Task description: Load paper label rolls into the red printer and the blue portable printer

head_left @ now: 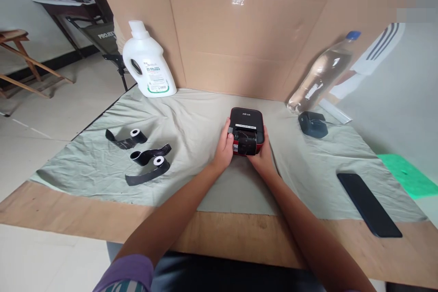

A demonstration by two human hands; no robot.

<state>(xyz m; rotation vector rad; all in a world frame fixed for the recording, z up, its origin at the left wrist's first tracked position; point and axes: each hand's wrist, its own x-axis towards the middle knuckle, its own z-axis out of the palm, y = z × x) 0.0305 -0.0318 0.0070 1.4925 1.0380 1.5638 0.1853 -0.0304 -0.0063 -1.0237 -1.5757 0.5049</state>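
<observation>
A small black and red label printer [249, 121] stands near the middle of the grey-green cloth, with a dark strip curling over its front. My left hand [225, 147] grips its left side, thumb along the edge. On the opposite side my right hand [263, 153] wraps round the lower right corner, its fingers partly hidden beneath or behind the device. To the left lie several black ribbon pieces: one roll with a white core [136, 136] at the back, a loose curled strip [150, 154] in the middle, and another white-cored roll [159, 164] in front.
A white detergent bottle [150, 66] stands at the back left before a cardboard screen [236, 41]. At the right are a clear bottle with a blue cap [321, 73], a dark device [312, 124], a black phone [368, 205] and a green sheet [407, 175]. Behind the bottle shows a person's white sleeve.
</observation>
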